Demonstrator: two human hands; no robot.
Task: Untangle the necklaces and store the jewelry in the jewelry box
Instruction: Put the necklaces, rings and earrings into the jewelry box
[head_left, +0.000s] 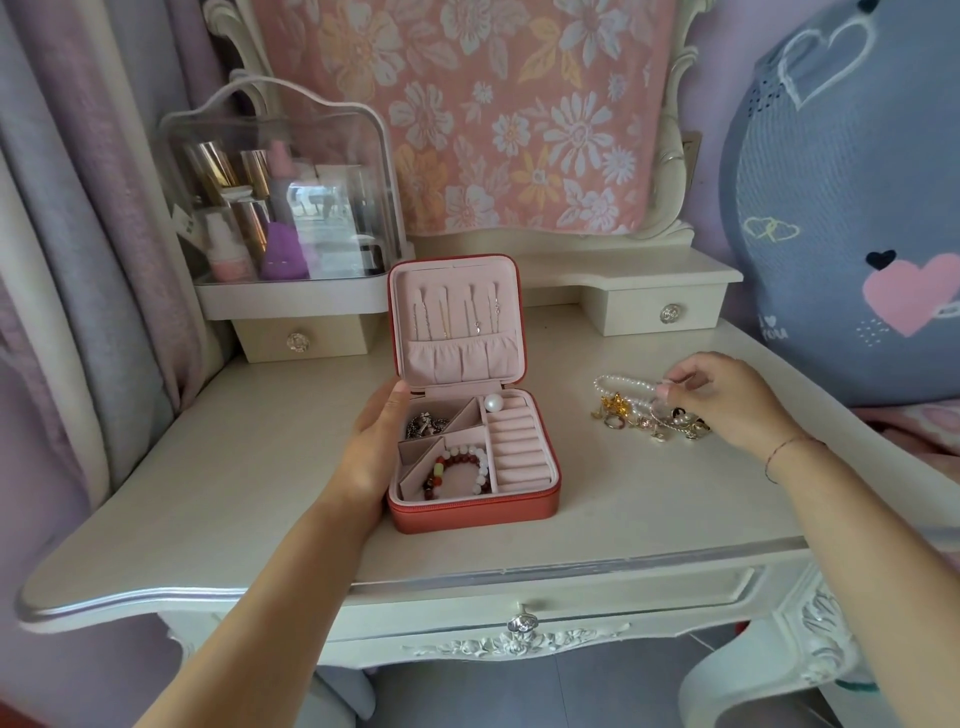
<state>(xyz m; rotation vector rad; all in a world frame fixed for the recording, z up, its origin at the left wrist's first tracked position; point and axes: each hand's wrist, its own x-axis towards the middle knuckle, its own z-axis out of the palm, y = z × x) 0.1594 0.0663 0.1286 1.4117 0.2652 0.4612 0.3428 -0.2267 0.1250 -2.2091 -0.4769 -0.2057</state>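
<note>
Two hands: left hand (376, 441) flat against jewelry box (467, 515), right hand (727, 400) pinching pearl strand (621, 382); lifting could drag the tangled pile (641, 420) along.

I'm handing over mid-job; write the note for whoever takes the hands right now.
Left hand: flat against the left wall of the open jewelry box.
Right hand: pinches the pearl strand at the tangled jewelry pile on the dressing table, right of the box.
Done: thin chains hang in the lid; a silver chain and a beaded bracelet lie in the tray compartments.
To do: free the pearl strand, sort the pile, store it all.
</note>
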